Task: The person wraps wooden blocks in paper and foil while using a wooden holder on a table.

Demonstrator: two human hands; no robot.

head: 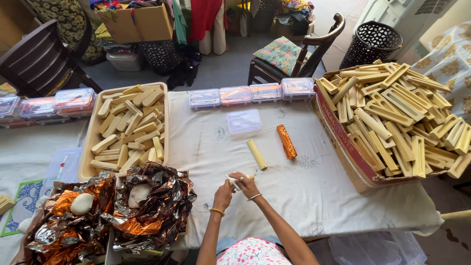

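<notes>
So both hands are bunched together at the near edge of the counter [304, 196], which has a white cloth over it. The left hand [223, 195] and right hand [247, 185] are both pinched around a small pale stick [236, 182], and most of it is hidden by the fingers, so I can't tell exactly what they're doing to it. If you're working a piece like that, my guess is it pays to keep it low over the cloth and grip near the ends so it doesn't roll off. Just beyond the hands lies a bare cream stick [256, 154], and beside it one wrapped in shiny copper foil [286, 142]. A clear plastic box [244, 120] sits a bit farther back, and a row of similar lidded boxes [251, 92] with orange contents lines the far edge. On the left there's a beige tray [94, 137] full of cream sticks, and nearer, a crumpled heap of silver and orange foil [113, 211]. On the right, a big cardboard carton [343, 142] with red lettering on its side is piled with pale wooden moulds [397, 113].
</notes>
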